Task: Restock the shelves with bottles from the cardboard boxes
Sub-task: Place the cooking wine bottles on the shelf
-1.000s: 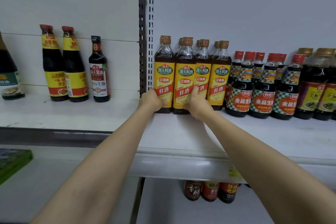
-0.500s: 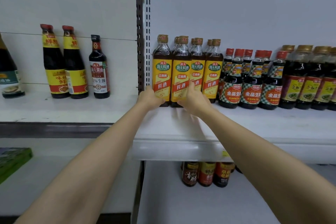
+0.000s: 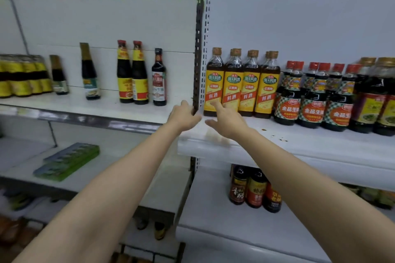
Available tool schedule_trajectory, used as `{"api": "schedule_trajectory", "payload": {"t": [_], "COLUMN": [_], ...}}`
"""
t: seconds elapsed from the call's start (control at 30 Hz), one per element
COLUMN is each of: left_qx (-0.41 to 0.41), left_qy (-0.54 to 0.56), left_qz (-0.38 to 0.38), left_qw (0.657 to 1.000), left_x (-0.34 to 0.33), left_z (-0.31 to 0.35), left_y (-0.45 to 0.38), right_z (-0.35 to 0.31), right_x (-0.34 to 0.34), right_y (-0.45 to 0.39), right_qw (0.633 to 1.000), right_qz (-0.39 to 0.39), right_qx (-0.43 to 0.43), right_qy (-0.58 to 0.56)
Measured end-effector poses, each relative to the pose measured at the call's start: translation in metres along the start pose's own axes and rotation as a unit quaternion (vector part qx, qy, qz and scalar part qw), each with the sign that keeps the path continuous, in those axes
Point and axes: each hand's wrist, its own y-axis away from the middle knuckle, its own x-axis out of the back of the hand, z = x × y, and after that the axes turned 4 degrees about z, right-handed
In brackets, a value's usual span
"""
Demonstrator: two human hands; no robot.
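Several yellow-labelled cooking wine bottles [image 3: 241,87] stand in rows at the left end of the white shelf [image 3: 299,145]. My left hand [image 3: 184,116] hovers just left of them, fingers relaxed, holding nothing. My right hand [image 3: 226,119] is just in front of the leftmost bottles with its fingers spread and free of them. No cardboard box is in view.
Red-capped soy sauce bottles [image 3: 314,100] and dark gold-capped bottles [image 3: 378,100] fill the shelf to the right. Left bay holds three sauce bottles [image 3: 141,77] and yellow packs [image 3: 21,79]. A perforated upright [image 3: 199,53] divides the bays. Lower shelves carry bottles [image 3: 254,190] and green packets [image 3: 68,161].
Both hands have let go of the two front yellow-labelled bottles and drawn back from them, fingers opening. The view has pulled back and shows more of the shelves.
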Motion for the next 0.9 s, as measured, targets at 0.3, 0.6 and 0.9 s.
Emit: {"api": "schedule_trajectory", "payload": {"t": [0.3,0.6,0.9], "left_qx": [0.098,0.244,0.405], "left_qy": [-0.083,-0.152,-0.137], "left_qz": [0.019,0.002,-0.012], "left_qw": [0.992,0.958,0.904], "left_x": [0.042,0.106,0.171], "left_z": [-0.045,-0.175,-0.334], "left_y": [0.105,0.228,0.329], "right_z": [-0.055,-0.169,-0.334], "right_x": [-0.022,-0.102,-0.212], "right_y": [0.069,0.141,0.188], "right_qw": [0.988,0.947,0.885], "right_qz": [-0.073,-0.201,-0.325], "right_qx": [0.114,0.231,0.326], "right_qy": [-0.07,-0.097,-0.07]}}
